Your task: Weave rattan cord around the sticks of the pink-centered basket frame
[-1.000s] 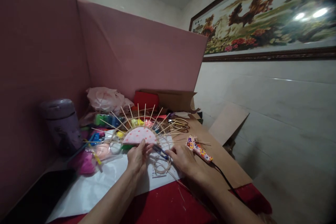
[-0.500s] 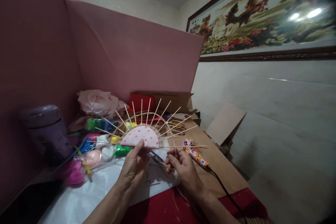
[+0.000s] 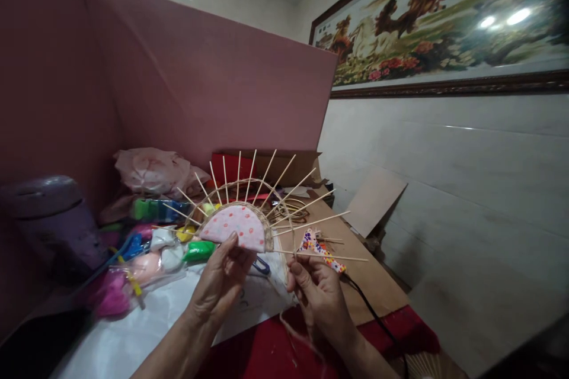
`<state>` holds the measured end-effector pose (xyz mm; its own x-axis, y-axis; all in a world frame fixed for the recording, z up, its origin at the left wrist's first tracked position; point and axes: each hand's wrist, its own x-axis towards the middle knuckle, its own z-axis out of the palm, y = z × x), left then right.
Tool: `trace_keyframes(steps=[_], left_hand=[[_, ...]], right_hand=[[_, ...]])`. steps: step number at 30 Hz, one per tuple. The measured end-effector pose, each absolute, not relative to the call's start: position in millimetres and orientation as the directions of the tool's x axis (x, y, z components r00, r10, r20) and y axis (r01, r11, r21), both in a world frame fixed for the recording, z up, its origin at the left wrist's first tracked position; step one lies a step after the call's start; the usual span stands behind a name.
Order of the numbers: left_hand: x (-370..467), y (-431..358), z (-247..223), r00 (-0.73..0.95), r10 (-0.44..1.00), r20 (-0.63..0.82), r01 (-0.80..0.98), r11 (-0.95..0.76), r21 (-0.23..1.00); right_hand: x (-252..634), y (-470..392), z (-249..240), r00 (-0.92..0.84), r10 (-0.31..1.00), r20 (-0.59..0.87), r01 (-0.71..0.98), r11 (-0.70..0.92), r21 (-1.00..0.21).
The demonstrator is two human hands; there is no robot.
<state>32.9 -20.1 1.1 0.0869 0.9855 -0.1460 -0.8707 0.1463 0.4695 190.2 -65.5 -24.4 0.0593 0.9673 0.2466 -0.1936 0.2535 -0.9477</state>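
Head view: left hand (image 3: pixel 223 272), overlapping blue handle (image 3: pixel 262 266), grips semicircle (image 3: pixel 235 226); right hand (image 3: pixel 320 291) pinches twine (image 3: pixel 291 224).

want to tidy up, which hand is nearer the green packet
Left: the left hand is just right of the green packet, holding the dotted half-circle; the right hand is farther right, at a thin stick.

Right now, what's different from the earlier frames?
Right hand has come up from beside the blue-handled tool and now pinches twine near the lowest right stick. The half-round dotted panel has shifted right, uncovering the green packet. Unchanged: left hand holding the panel; floral-patterned tool lying on the cardboard.
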Motion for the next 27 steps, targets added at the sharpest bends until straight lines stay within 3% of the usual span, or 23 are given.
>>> trace_keyframes(steps=[9,21,27], left_hand=[[32,-20,6,0.064,0.992,-0.112,-0.889,0.107,0.445],[32,-21,5,0.014,0.996,-0.092,-0.838,0.062,0.543],[32,-20,4,0.023,0.999,-0.044,-0.826,0.043,0.562]], right_hand=[[213,-68,-12,0.020,0.939,0.343,0.074,0.340,-0.937],[215,-68,-16,0.103,0.887,0.449,0.323,0.398,-0.859],[214,-67,-14,0.114,0.814,0.569,0.452,0.467,-0.760]])
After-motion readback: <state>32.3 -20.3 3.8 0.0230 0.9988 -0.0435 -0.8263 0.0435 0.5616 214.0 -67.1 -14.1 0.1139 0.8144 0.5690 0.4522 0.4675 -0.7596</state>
